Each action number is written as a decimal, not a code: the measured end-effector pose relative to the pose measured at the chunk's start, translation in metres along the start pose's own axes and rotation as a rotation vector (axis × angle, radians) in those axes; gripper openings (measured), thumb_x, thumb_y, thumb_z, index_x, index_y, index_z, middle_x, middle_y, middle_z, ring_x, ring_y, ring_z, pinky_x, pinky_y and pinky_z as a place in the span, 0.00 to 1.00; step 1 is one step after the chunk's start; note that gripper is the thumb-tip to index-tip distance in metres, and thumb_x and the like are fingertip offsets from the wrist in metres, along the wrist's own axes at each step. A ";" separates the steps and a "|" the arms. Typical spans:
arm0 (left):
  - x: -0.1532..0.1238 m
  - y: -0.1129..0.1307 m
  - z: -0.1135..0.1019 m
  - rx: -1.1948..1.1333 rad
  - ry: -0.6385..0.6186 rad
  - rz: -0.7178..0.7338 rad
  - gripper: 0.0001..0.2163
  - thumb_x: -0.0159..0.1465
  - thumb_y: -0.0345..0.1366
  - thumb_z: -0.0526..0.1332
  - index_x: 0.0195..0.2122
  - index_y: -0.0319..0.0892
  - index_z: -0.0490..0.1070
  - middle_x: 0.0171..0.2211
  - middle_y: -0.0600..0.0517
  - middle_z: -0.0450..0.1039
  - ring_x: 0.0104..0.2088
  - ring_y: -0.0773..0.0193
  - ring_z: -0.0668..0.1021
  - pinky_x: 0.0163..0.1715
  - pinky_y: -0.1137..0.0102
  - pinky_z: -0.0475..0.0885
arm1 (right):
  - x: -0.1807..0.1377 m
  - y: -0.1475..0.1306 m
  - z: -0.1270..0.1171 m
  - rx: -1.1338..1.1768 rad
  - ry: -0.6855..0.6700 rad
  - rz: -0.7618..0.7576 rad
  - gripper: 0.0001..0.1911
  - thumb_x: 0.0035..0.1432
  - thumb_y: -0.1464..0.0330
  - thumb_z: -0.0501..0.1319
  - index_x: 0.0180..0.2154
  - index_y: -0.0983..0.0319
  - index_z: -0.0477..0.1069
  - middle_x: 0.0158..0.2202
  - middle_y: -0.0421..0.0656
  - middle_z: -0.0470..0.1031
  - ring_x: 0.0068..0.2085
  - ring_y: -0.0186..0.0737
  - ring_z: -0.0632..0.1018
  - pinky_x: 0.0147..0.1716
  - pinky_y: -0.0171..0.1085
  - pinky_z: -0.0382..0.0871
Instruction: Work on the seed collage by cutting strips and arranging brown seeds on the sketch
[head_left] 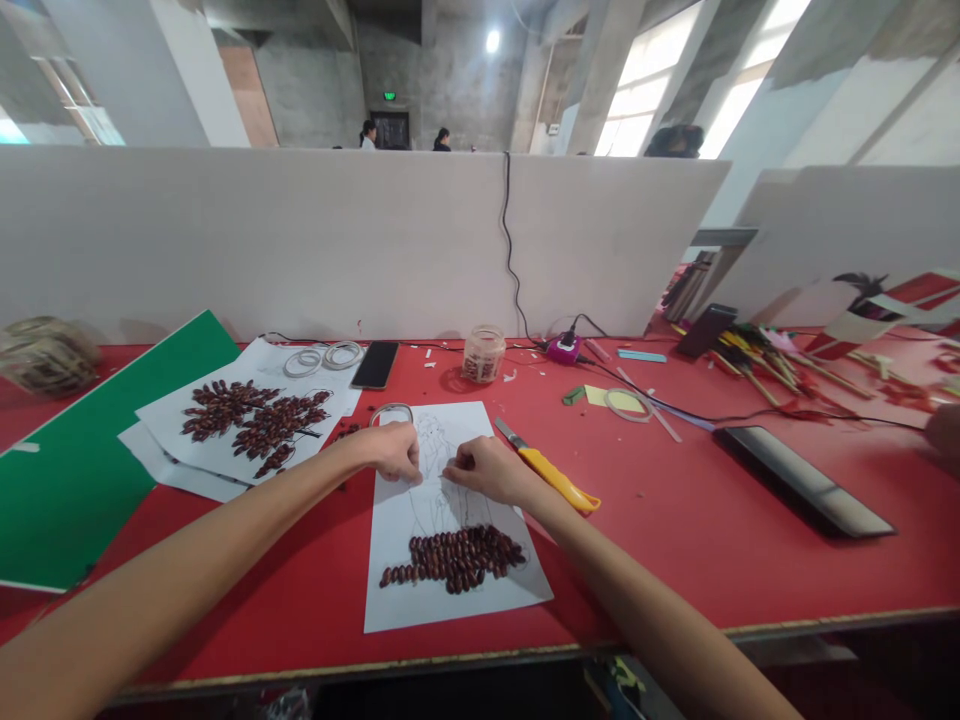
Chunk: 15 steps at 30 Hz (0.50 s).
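Observation:
A white sheet [405,590] with a pencil drawing of a figure lies on the red table [675,540] in front of me. Several brown seeds [457,555] are stuck in rows on the figure's skirt. My left hand [394,450] rests on the sheet's upper left with its fingers curled shut. My right hand [487,468] is pinched shut over the figure's middle; what it holds is too small to name. A yellow utility knife [551,472] lies just right of my right hand.
Left are sheets covered in seeds [251,415], a green board [82,450], tape rings [322,357] and a black phone [376,364]. A small jar [484,353] stands behind. A black bar [802,480], cables and craft sticks [757,365] lie right. A white partition [300,240] backs the table.

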<state>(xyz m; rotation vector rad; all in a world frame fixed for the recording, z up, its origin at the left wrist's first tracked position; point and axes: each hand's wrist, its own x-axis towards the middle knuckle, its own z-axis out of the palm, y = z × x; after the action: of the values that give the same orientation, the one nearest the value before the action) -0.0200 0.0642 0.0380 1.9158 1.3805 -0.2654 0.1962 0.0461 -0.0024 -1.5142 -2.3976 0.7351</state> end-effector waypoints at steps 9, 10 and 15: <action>-0.003 0.002 -0.002 0.006 -0.001 0.005 0.07 0.50 0.39 0.66 0.25 0.40 0.76 0.19 0.54 0.71 0.23 0.64 0.75 0.22 0.74 0.66 | 0.002 0.002 0.000 0.029 -0.016 -0.012 0.12 0.57 0.61 0.67 0.27 0.63 0.77 0.24 0.40 0.77 0.27 0.33 0.71 0.26 0.31 0.59; -0.004 0.002 -0.002 0.007 0.001 0.004 0.07 0.50 0.39 0.66 0.25 0.40 0.76 0.18 0.54 0.71 0.23 0.64 0.75 0.22 0.74 0.66 | 0.002 0.002 0.000 0.031 -0.014 -0.012 0.12 0.57 0.61 0.67 0.27 0.63 0.77 0.24 0.40 0.77 0.27 0.33 0.71 0.26 0.31 0.58; -0.004 0.002 -0.001 0.008 0.006 0.002 0.07 0.50 0.39 0.66 0.25 0.40 0.76 0.18 0.55 0.70 0.22 0.65 0.74 0.22 0.74 0.64 | 0.002 0.003 0.001 0.038 -0.015 -0.012 0.12 0.56 0.62 0.67 0.27 0.63 0.77 0.23 0.40 0.76 0.26 0.33 0.70 0.25 0.31 0.58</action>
<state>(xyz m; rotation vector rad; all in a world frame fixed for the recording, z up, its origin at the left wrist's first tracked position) -0.0205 0.0621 0.0417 1.9258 1.3836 -0.2643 0.1972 0.0490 -0.0052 -1.4836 -2.3879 0.7877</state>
